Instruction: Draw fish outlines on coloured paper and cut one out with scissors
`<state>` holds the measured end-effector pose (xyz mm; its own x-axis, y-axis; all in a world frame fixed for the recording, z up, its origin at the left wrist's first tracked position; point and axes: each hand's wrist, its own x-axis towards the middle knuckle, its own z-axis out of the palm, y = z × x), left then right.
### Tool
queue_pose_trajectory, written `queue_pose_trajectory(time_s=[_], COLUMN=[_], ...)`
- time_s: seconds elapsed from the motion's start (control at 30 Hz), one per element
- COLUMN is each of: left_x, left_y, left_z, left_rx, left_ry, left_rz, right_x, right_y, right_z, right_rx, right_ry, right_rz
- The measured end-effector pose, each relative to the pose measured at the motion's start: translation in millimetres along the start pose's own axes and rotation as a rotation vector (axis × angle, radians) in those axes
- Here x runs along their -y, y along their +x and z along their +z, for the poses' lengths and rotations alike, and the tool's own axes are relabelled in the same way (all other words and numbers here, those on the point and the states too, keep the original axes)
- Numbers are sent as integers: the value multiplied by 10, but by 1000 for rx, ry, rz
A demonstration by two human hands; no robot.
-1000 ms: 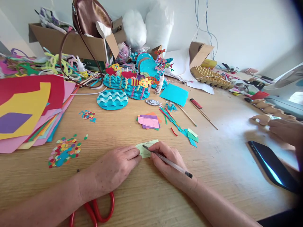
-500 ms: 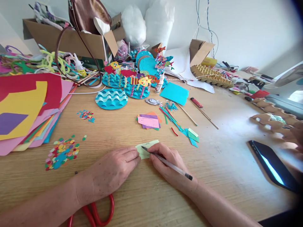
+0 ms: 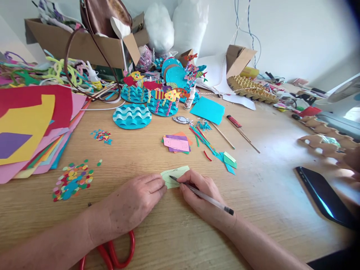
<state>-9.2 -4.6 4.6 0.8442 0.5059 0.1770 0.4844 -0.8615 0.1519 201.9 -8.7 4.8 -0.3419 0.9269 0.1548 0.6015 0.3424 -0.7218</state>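
A small piece of light green paper (image 3: 176, 182) lies on the table with a curved, fish-like outline drawn on it. My right hand (image 3: 201, 189) is closed around a pen (image 3: 206, 197), its tip touching the paper. My left hand (image 3: 140, 200) rests with fingers stretched out together, fingertips on the paper's left edge. Under my left wrist are red-handled scissors (image 3: 131, 249), their blades mostly hidden. Just beyond the paper sits a small stack of coloured paper pieces with a pink piece (image 3: 177, 143) on top, also bearing a drawn outline.
Paper dots (image 3: 81, 180) and coloured sheets (image 3: 24, 123) lie at left. Blue wavy discs (image 3: 132, 117) with paper fish, a glue bottle (image 3: 189, 98) and a blue sheet (image 3: 207, 110) stand farther back. Paper strips (image 3: 206, 140) and a phone (image 3: 323, 197) are to the right.
The pen tip has shifted slightly to the right along the green paper, and my right hand has moved a little with it. My left hand stays in place.
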Motion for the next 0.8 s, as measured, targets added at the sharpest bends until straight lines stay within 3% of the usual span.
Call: queue_pose_trajectory(time_s=[0.53,0.8], left_x=[0,8], left_y=[6,-5], left_z=[25,34], left_rx=[-10,-5], left_ry=[0,-24], left_rz=[-7,-15], right_x=[8,19], right_y=[-16,-17], right_z=[-37,-63], right_rx=[22,5], right_ry=[66,104], right_rz=[-27,26])
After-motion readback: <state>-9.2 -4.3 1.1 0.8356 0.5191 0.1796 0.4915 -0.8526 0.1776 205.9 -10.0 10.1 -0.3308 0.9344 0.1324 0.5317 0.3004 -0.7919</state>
